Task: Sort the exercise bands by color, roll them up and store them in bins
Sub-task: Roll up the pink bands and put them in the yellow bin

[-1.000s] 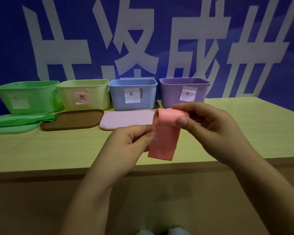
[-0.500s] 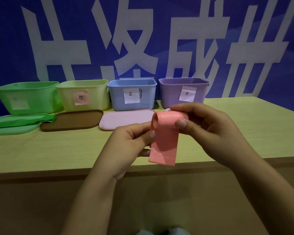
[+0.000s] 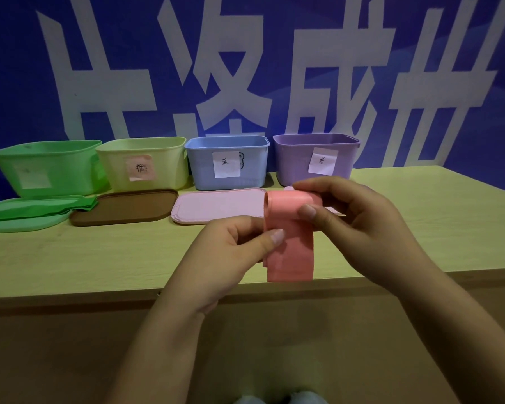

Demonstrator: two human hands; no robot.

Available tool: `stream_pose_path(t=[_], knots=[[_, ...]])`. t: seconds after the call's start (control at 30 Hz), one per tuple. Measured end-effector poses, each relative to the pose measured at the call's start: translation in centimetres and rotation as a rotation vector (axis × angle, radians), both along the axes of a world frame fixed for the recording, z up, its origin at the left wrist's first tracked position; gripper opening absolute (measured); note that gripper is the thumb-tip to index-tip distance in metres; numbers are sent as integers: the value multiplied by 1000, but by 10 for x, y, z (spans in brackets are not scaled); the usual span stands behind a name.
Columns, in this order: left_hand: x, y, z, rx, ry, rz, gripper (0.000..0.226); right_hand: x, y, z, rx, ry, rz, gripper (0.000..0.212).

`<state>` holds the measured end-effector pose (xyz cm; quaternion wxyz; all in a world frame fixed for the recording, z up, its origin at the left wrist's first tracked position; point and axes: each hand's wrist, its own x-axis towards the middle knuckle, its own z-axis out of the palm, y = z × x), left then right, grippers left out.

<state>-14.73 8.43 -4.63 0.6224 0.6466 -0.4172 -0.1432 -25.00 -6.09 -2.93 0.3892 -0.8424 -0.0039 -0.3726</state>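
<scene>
Both hands are up over the near edge of the table (image 3: 70, 258), working 1 pink band (image 3: 289, 246). It's a flat, smooth salmon-pink strip, matte, its top end curled into a loose roll, the rest hanging straight down with a square-cut bottom edge. The right hand (image 3: 359, 228) pinches the roll, thumb in front, fingers curled over the top. The left hand (image 3: 231, 252) grips the strip's left edge just below that roll, thumb pressed on the front.

Beyond the grip sit 4 bins in a row: green bin (image 3: 47, 166), yellow bin (image 3: 142, 163), blue bin (image 3: 227, 161), purple bin (image 3: 315, 157). Far left of the hands, green bands (image 3: 41, 206) lie flat on a green lid (image 3: 21, 224).
</scene>
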Motion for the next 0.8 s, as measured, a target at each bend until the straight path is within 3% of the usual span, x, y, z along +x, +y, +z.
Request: stream_pose_path(t=[0.1, 0.3, 0.47, 0.6, 0.8], knots=[[-3, -3, 1, -13, 16, 18, 12, 1, 0, -1, -38, -23, -46, 28], [-6, -10, -6, -41, 44, 41, 6, 8, 2, -13, -315, -132, -284, 34], [-3, -7, -7, -101, 162, -33, 9, 8, 7, -16, -417, -186, -263, 34], [-3, -5, -12, -119, 263, -60, 29, 7, 10, -19, -440, -207, -220, 24], [-4, -3, -10, -121, 267, 14, 40, 4, 11, -19, -439, -170, -124, 26]])
